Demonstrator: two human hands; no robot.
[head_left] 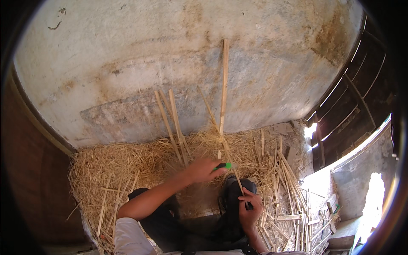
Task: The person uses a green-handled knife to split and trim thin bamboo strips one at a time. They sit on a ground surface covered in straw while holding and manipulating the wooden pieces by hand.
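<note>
My left hand (205, 170) is closed around a knife (228, 165) with a green and black handle, stretched out over my lap; the hand is slightly blurred. The knife lies across a thin wooden strip (228, 152), close to or touching it. My right hand (250, 209) grips the lower end of this strip beside my knee. A small dark thing shows by the right fingers, too unclear to name. The strip slants up and away toward the wall, with a tuft of curled shavings (211, 137) around its middle.
A tall wooden strip (224, 80) leans on the stained wall (127, 63), with several shorter strips (172, 121) to its left. Straw-like shavings (110, 165) cover the floor. More strips (293, 191) lie heaped at my right. Dark boards (348, 106) stand at far right.
</note>
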